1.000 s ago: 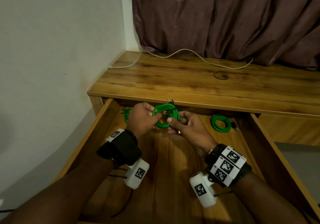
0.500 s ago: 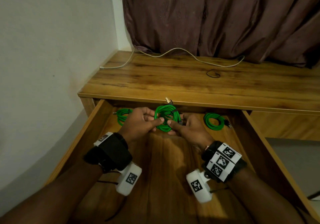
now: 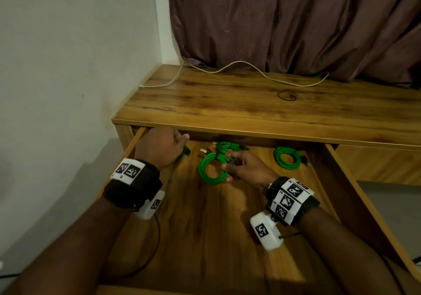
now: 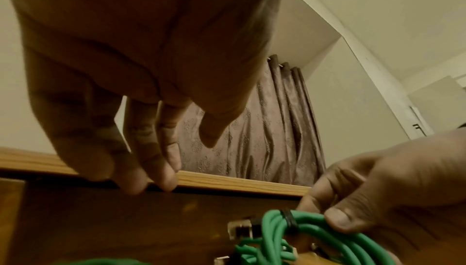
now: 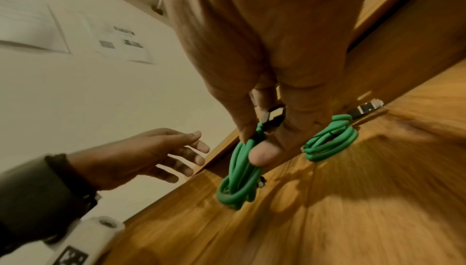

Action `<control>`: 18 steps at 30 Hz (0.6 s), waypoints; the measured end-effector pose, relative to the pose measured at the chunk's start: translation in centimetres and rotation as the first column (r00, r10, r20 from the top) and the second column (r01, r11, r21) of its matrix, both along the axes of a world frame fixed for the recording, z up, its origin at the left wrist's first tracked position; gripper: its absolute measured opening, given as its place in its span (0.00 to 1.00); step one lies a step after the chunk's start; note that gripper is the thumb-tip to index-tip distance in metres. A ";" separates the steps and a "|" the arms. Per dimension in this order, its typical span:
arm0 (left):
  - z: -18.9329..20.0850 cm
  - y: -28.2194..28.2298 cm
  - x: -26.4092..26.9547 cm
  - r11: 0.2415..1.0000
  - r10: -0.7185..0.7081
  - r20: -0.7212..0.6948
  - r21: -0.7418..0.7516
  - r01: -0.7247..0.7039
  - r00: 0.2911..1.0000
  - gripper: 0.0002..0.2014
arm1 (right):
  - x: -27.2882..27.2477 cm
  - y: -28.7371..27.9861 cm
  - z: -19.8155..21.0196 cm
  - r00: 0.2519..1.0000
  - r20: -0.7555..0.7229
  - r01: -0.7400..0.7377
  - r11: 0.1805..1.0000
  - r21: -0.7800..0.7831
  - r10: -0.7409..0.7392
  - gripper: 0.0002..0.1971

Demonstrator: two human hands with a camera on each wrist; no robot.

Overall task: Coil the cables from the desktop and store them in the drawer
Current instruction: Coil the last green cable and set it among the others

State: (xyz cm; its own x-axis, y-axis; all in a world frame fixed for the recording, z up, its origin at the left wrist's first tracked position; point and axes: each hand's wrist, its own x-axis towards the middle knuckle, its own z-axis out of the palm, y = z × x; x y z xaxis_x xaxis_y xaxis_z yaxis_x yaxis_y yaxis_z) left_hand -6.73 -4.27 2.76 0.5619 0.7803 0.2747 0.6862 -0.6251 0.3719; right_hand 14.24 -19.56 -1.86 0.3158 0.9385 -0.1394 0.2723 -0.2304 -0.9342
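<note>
My right hand (image 3: pixel 227 165) pinches a coiled green cable (image 3: pixel 211 169) between thumb and fingers, low over the floor of the open wooden drawer (image 3: pixel 205 231). In the right wrist view the coil (image 5: pixel 238 173) hangs from that pinch, a black band round it. My left hand (image 3: pixel 182 144) hovers open at the drawer's back-left corner, fingers relaxed and holding nothing (image 4: pixel 151 179); a green coil (image 3: pixel 185 152) lies partly hidden beneath it. Another green coil (image 3: pixel 227 146) lies behind the held one, and one more green coil (image 3: pixel 286 161) at the back right. A white cable (image 3: pixel 227 69) lies loose on the desktop.
A small black loop (image 3: pixel 286 95) lies on the desktop (image 3: pixel 250 112). A brown curtain (image 3: pixel 296 21) hangs behind it and a white wall (image 3: pixel 68 66) stands to the left. The desktop's front edge overhangs the drawer's rear. A drawer side wall (image 3: pixel 346 180) rises at right.
My left hand has let go of the green coil and moved left to the drawer's back corner. My right hand alone now holds the coil, lower in the drawer.
</note>
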 end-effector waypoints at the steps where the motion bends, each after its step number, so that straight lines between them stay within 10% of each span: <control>1: 0.3 0.1 -0.2 0.998 0.045 -0.030 0.036 -0.044 0.999 0.17 | -0.2 0.4 0.0 1.000 0.019 -0.003 1.000 -0.022 0.003 0.15; 12: 0.0 1.0 -0.7 0.979 0.198 -0.258 0.107 -0.176 0.946 0.26 | -2.3 3.9 -2.1 0.974 0.220 -0.009 0.986 -0.167 0.046 0.11; 18: -0.3 1.2 -0.2 0.980 0.185 -0.301 0.127 -0.153 0.935 0.26 | -2.0 3.3 -2.0 0.812 0.566 -0.090 0.989 -0.118 0.142 0.09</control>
State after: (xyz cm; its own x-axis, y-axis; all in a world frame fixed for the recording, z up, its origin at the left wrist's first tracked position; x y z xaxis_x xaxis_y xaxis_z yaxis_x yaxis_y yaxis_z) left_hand -6.93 -3.07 2.48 0.4936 0.8488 0.1895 0.8562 -0.5125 0.0653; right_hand 12.23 -16.23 -3.85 0.2519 0.9667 -0.0455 0.7805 -0.2307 -0.5810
